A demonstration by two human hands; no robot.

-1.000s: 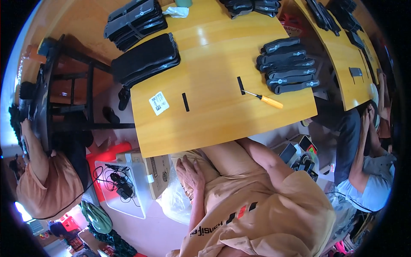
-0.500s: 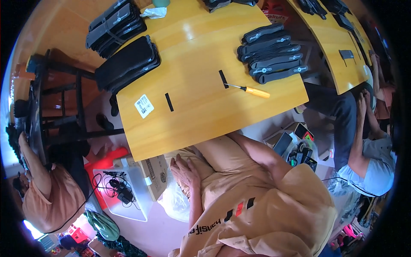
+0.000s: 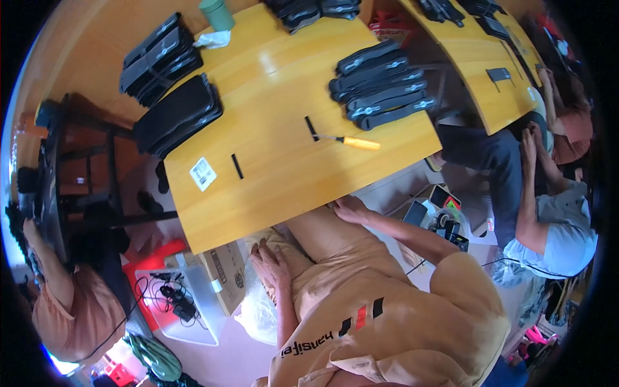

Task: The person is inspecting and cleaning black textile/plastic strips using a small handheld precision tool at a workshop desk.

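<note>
My left hand (image 3: 271,266) rests on my left thigh, its fingers stretched out with nothing in them. On my right thigh, just below the front edge of the table (image 3: 258,219), lies my right hand (image 3: 350,210); its fingertips are partly hidden, so their closing cannot be made out. A screwdriver (image 3: 360,143) with a yellow handle lies on the table, its tip by a short black strip (image 3: 311,128). Another black strip (image 3: 237,166) is farther left, beside a white printed label (image 3: 203,174). Neither hand touches these items.
Stacks of dark straps stand at the right (image 3: 383,84), at the left (image 3: 180,116) and at the far side (image 3: 313,11). A green cup (image 3: 216,14) and a white tissue (image 3: 213,40) sit at the back. A clear bin with cables (image 3: 184,316) is below left. Other people sit on both sides.
My right hand has come into view on the right thigh near the table edge, the arm now bent outward. The table has shifted left and down in view. My left hand stays on the thigh.
</note>
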